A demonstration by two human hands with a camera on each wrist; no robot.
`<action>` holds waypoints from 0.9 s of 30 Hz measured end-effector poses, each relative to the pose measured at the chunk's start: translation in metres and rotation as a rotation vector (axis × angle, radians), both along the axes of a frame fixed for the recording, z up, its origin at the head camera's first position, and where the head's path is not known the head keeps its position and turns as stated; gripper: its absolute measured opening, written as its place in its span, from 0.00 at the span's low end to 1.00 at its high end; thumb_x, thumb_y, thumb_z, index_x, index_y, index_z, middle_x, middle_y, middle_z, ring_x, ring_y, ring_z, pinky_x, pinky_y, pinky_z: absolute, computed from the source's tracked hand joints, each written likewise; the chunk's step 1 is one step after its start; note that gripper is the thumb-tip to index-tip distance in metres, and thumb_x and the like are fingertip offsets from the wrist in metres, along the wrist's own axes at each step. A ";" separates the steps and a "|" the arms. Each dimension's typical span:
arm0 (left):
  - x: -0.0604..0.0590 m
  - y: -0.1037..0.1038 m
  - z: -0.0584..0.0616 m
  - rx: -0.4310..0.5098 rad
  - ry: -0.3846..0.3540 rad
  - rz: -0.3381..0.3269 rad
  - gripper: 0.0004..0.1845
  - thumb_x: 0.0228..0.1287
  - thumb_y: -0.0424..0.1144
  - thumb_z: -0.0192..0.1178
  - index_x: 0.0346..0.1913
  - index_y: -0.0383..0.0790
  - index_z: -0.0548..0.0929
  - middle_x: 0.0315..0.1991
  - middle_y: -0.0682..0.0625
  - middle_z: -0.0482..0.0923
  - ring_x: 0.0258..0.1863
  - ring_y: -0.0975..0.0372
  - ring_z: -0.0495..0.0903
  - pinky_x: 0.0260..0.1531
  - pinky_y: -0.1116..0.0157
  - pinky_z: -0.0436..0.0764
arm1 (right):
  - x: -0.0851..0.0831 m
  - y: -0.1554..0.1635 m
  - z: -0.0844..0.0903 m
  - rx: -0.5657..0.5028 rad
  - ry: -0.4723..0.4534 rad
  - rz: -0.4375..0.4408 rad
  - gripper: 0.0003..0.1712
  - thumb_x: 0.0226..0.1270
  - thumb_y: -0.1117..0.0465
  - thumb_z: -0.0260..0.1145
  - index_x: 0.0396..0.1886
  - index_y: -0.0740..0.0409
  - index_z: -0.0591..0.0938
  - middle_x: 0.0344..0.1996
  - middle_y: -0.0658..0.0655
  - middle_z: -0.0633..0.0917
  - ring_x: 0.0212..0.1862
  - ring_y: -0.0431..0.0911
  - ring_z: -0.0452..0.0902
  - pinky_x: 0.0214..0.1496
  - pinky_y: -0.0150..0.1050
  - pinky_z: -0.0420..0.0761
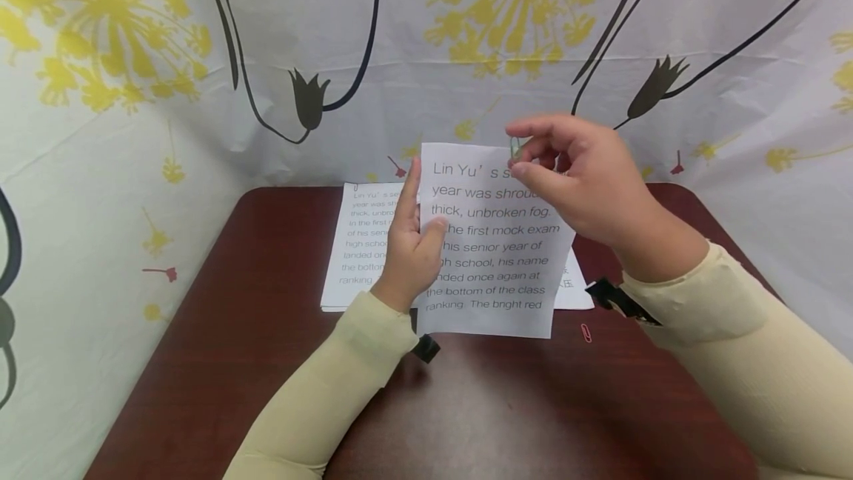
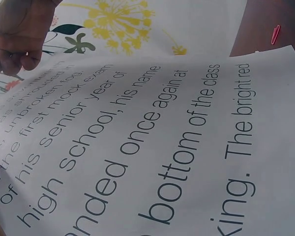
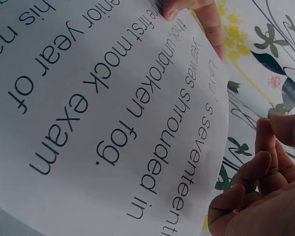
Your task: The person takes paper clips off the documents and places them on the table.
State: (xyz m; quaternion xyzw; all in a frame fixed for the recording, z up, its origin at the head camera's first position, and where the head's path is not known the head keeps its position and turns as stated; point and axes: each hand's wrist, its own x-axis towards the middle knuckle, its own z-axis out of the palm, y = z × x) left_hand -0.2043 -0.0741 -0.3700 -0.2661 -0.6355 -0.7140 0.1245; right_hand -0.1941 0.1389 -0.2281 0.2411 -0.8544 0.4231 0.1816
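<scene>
My left hand (image 1: pixel 415 254) grips printed paper (image 1: pixel 493 321) by its left edge, thumb on the front and fingers behind. It is held up off the table, its lines of English text facing me; whether it is one sheet or more I cannot tell. At its top edge, my right hand (image 1: pixel 593 180) pinches a small green paper clip (image 1: pixel 514 148) between thumb and index finger. In the right wrist view the right hand (image 3: pixel 265 191) is beside the paper's top edge, and the clip cannot be made out there. A red paper clip (image 1: pixel 586 332) lies on the table.
Behind the held paper, more printed sheets (image 1: pixel 346 243) lie on the dark red table (image 1: pixel 220 361), with a clip (image 1: pixel 356 187) at their top edge. Other sheets (image 1: pixel 578 296) show at the right. A flower-patterned white cloth (image 1: pixel 400 35) hangs behind the table.
</scene>
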 end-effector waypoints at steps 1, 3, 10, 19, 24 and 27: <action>0.000 0.000 0.000 0.000 0.001 0.000 0.48 0.76 0.24 0.43 0.85 0.73 0.42 0.75 0.54 0.74 0.57 0.52 0.88 0.42 0.58 0.91 | 0.000 0.001 -0.001 -0.005 -0.005 0.003 0.20 0.68 0.69 0.71 0.58 0.55 0.88 0.32 0.45 0.86 0.31 0.41 0.77 0.33 0.30 0.73; 0.000 0.000 0.000 0.003 0.002 0.000 0.49 0.76 0.24 0.43 0.85 0.73 0.42 0.75 0.54 0.74 0.58 0.52 0.88 0.41 0.59 0.90 | 0.001 0.004 -0.002 -0.011 -0.016 0.008 0.20 0.67 0.68 0.72 0.59 0.56 0.88 0.31 0.44 0.86 0.30 0.42 0.77 0.31 0.30 0.73; -0.001 0.000 0.000 0.009 0.024 0.004 0.49 0.75 0.22 0.43 0.86 0.71 0.42 0.76 0.55 0.73 0.59 0.53 0.87 0.36 0.63 0.88 | 0.004 0.011 -0.005 0.039 -0.035 -0.019 0.20 0.68 0.66 0.73 0.59 0.54 0.88 0.32 0.43 0.86 0.31 0.42 0.76 0.31 0.29 0.73; -0.003 0.001 -0.002 0.021 0.043 0.008 0.49 0.73 0.21 0.43 0.86 0.67 0.43 0.76 0.54 0.73 0.59 0.53 0.87 0.38 0.64 0.88 | 0.011 0.025 -0.010 0.097 -0.070 -0.065 0.19 0.69 0.65 0.73 0.59 0.53 0.88 0.31 0.45 0.87 0.30 0.43 0.77 0.31 0.28 0.74; -0.002 0.001 -0.001 0.025 0.038 0.011 0.49 0.73 0.21 0.43 0.87 0.66 0.43 0.76 0.54 0.73 0.59 0.52 0.87 0.36 0.65 0.87 | 0.014 0.036 -0.017 0.092 -0.080 -0.078 0.20 0.68 0.66 0.74 0.59 0.54 0.88 0.31 0.43 0.85 0.28 0.40 0.76 0.28 0.28 0.72; -0.001 0.001 -0.001 0.028 0.029 0.012 0.49 0.73 0.21 0.43 0.86 0.68 0.43 0.76 0.54 0.73 0.58 0.52 0.87 0.34 0.65 0.86 | 0.015 0.043 -0.021 0.084 -0.092 -0.089 0.20 0.68 0.67 0.74 0.58 0.55 0.88 0.30 0.42 0.84 0.27 0.40 0.74 0.25 0.29 0.70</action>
